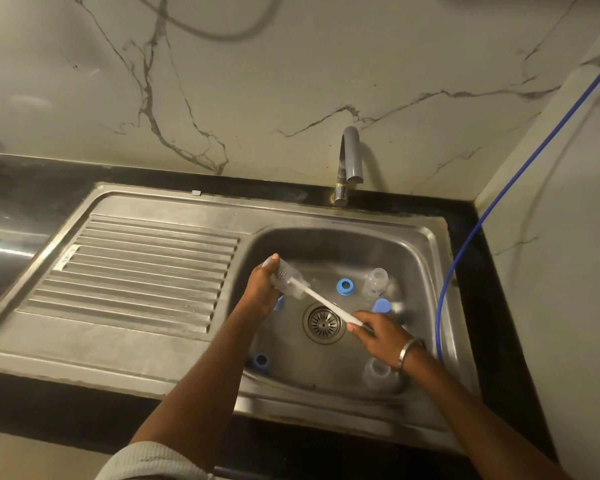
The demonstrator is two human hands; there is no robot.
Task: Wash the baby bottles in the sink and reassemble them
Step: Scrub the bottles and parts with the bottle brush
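The sink [433, 271] basin sits right of the ribbed drainboard [136, 268], with the tap [350, 161] behind it at the wall. The left hand [262, 289] holds a bottle [286, 277] over the basin's left side; the right hand [381, 332] holds a brush handle [329, 304] running into the bottle's mouth, above the drain [323, 323]. Loose rings, caps and two more bottles lie around the drain.

**Steel, blue and veined marble**

Grey steel is showing across the sink [430, 244] and ribbed drainboard [136, 268]. Blue rings [344, 286] are dotting the basin beside clear bottles [376, 282]. A white brush [329, 304] is crossing it. Grey veins are running through the cream wall [291, 81]; a blue hose [482, 220] is hanging over the black counter [32, 181].
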